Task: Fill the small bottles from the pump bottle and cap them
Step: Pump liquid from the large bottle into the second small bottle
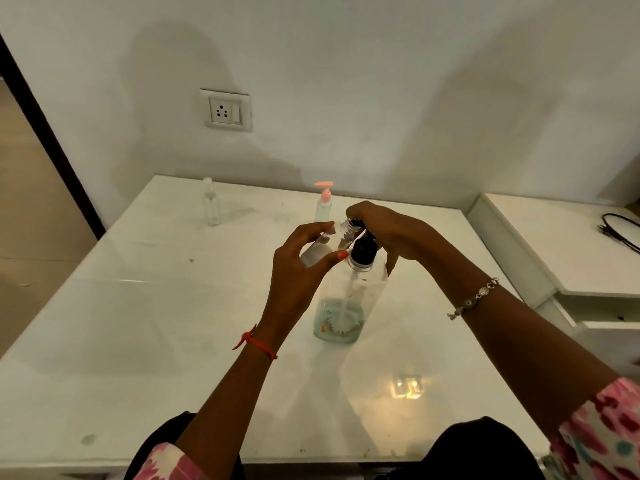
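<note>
A large clear pump bottle (349,299) with a black pump head (363,249) stands mid-table, a little bluish liquid at its bottom. My right hand (388,233) rests on top of the pump head, fingers curled over it. My left hand (301,268) holds a small clear bottle (320,245) tilted, its uncapped mouth right at the pump's nozzle. Another small clear bottle (211,202) stands upright at the far left. A small bottle with a pink pump (323,202) stands behind my hands.
The white glossy table (138,323) reaches the wall at the back. A lower white shelf (571,258) stands at the right with a black cable (620,230) on it. A wall socket (227,110) is above the table.
</note>
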